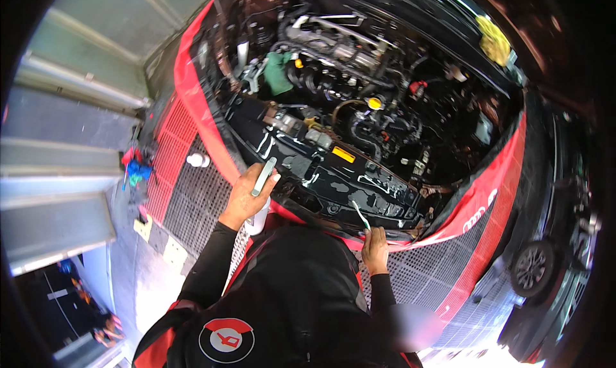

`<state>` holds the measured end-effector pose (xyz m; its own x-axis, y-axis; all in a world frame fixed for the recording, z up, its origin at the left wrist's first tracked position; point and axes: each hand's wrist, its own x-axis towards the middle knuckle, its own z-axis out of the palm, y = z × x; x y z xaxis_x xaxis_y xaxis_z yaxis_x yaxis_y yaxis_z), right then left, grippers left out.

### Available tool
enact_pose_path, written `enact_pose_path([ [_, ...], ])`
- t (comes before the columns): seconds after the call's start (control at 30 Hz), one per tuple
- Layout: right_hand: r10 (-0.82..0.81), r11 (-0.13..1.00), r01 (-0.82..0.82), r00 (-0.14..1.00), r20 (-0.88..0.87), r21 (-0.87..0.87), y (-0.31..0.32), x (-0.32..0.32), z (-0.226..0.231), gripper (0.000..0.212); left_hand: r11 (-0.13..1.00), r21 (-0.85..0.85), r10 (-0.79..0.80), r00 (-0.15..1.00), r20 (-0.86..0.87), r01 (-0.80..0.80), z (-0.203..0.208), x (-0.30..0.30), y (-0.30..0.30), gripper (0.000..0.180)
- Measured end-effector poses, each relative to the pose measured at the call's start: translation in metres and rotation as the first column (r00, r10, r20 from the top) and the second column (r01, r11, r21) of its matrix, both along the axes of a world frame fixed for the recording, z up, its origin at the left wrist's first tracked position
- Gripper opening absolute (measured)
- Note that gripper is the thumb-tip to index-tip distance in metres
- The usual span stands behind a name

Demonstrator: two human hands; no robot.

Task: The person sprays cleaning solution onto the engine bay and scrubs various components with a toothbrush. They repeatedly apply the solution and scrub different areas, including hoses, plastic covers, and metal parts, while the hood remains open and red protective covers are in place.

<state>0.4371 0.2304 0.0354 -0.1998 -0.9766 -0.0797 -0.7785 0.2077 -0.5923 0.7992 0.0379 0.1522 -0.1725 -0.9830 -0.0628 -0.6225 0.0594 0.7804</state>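
Observation:
My left hand (241, 200) is closed round a spray bottle with a grey trigger head (264, 177) and a white body (258, 220). It is over the front edge of an open engine bay. Held in the fingers of my right hand (375, 250) is a slim white-and-green toothbrush (360, 214), its head pointing forward over the bay's front panel. That black panel (333, 187) carries wet patches and whitish streaks and has a yellow label (344, 154). Red protective covers (203, 121) hang along the car's front and sides.
Behind the panel lies the engine (340, 50), with a yellow cap (374, 103) and a green cloth (278, 73). A yellow cloth (494, 41) hangs at the far right. A white bottle (197, 160) stands on the floor grating at left. Another car's wheel (532, 268) is at right.

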Motion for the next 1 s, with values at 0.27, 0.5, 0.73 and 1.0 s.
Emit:
enact_pose_path([
  [0.27,0.255,0.965,-0.255,0.967,-0.002,-0.067,-0.040,0.003,0.017,0.017,0.974,-0.030,0.227,0.973,0.039,-0.226,-0.008,0.059,0.070,0.046],
  [0.5,0.439,0.897,-0.434,0.897,0.048,-0.080,-0.077,0.014,0.026,0.020,0.931,-0.092,0.353,0.935,-0.014,-0.353,-0.008,0.082,0.120,0.037],
  [0.73,0.399,0.917,-0.397,0.916,0.041,-0.044,-0.117,0.052,0.040,0.025,0.936,-0.068,0.347,0.938,-0.003,-0.346,-0.015,0.119,0.113,0.038],
  [1.0,0.114,0.991,-0.117,0.992,0.054,0.057,-0.095,0.121,0.019,0.033,0.973,-0.030,0.228,0.973,-0.027,-0.229,-0.055,0.218,0.037,0.049],
])
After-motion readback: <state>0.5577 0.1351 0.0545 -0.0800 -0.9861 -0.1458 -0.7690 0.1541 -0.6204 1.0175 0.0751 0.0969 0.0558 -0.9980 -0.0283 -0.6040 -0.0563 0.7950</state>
